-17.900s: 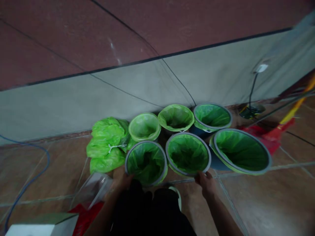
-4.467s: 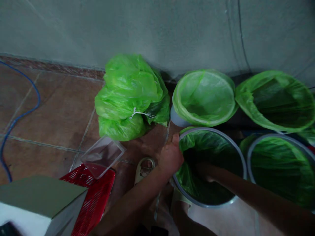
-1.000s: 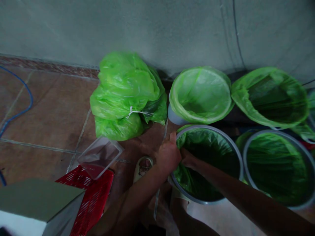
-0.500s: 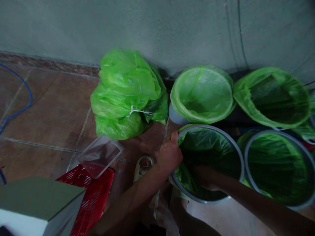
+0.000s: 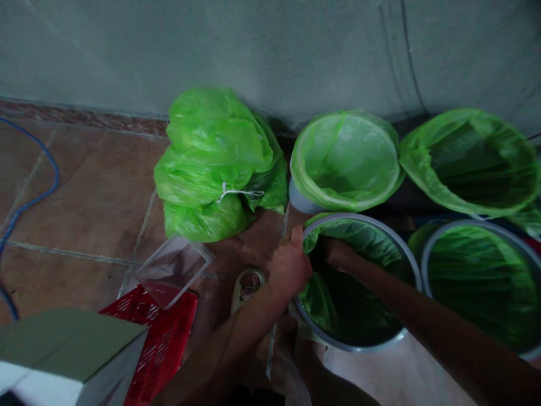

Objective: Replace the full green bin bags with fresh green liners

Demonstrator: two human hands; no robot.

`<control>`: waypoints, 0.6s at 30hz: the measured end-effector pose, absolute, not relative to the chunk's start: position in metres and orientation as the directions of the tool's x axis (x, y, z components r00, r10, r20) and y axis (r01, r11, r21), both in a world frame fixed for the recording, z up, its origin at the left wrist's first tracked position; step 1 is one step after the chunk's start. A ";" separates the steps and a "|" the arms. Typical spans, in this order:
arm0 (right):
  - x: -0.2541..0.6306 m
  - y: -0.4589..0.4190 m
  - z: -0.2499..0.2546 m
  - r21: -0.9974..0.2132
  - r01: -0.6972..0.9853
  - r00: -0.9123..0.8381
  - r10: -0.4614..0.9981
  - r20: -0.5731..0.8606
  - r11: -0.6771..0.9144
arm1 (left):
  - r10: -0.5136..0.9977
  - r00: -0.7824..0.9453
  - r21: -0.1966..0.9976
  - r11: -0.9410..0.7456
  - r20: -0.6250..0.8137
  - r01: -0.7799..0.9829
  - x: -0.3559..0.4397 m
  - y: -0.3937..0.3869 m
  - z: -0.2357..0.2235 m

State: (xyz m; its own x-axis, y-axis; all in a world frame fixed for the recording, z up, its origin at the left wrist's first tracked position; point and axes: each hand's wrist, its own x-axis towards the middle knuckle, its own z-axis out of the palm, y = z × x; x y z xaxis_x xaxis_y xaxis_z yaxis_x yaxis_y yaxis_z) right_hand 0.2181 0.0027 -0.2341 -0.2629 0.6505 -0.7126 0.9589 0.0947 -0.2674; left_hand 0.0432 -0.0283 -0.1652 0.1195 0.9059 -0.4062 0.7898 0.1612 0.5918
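Observation:
In front of me stands a bin with a grey rim [image 5: 412,259], lined with a green bin bag [image 5: 323,307]. My left hand [image 5: 291,262] is closed round the left side of its rim, bag edge included. Down inside, my right hand [image 5: 338,254] is close to the liner at the upper left of the opening. Its fingers are lost in shadow, so I cannot make out whether they hold anything. Part of the liner hangs loose in a fold along the near left wall of the bin.
Behind are a white bin [image 5: 299,198] and another green-lined bin [image 5: 422,163]; a grey-rimmed bin [image 5: 426,248] stands right. Left lie a tied green bag [image 5: 215,152], a clear plastic container [image 5: 169,265], a red crate [image 5: 169,327], a box [image 5: 67,338] and a blue hose [image 5: 46,194].
My right hand has moved within the bin from its lower middle to the upper left side. My left hand stays on the rim.

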 end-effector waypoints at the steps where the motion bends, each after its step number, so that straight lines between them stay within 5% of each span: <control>1: 0.219 0.004 -0.234 -0.269 0.957 -0.272 0.650 -0.710 0.107 | 0.905 0.122 0.593 0.161 -0.407 0.789 0.043 -0.028 -0.164; 10: 0.235 -0.060 -0.200 -0.226 0.968 -0.246 0.610 -0.754 0.111 | 0.920 0.124 0.627 0.150 -0.372 0.765 0.043 -0.029 -0.167; 15: 0.247 -0.054 -0.203 -0.033 0.999 -0.031 0.606 -0.795 0.007 | 0.932 0.160 0.629 0.088 -0.327 0.772 0.042 -0.030 -0.175; 18: 0.243 -0.052 -0.192 -0.092 0.995 -0.095 0.664 -0.742 0.039 | 0.952 0.160 0.589 0.025 -0.260 0.808 0.038 -0.029 -0.162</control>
State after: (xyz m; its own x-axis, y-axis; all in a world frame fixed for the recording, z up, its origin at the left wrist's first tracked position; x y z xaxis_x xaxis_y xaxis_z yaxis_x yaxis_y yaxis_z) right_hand 0.2427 -0.0517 -0.1923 -0.0949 0.6635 -0.7421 0.9950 0.0393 -0.0921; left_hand 0.0382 -0.0288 -0.1623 0.1599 0.9523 -0.2598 0.8077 0.0251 0.5891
